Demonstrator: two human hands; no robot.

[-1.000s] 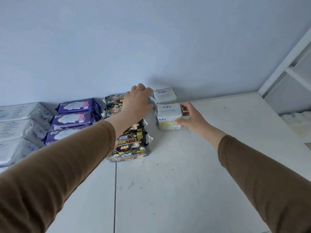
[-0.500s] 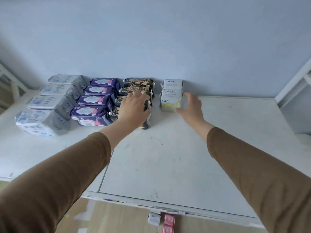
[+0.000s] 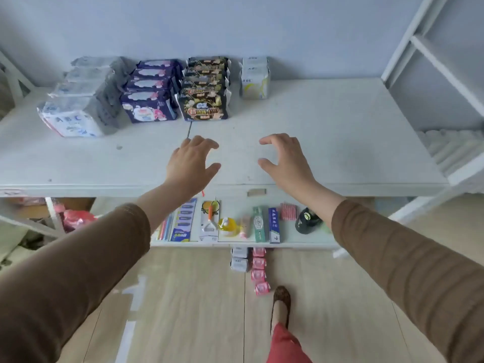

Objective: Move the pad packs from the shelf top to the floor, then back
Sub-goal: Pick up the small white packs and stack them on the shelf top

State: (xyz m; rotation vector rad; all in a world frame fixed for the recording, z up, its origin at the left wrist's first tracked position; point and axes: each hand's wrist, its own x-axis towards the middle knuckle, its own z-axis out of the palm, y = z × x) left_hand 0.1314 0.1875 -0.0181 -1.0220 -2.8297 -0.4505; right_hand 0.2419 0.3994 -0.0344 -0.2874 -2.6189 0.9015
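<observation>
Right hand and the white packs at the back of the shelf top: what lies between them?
Nothing: in the head view only bare shelf top separates the right hand from the white packs.

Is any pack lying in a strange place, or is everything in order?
Yes: several small pink packs and white packs lie in rows on the floor, while the other packs stand in rows on the shelf top.

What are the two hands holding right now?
Nothing. The left hand and right hand hover with loose fingers over the bare shelf top, apart from the pad packs.
</observation>
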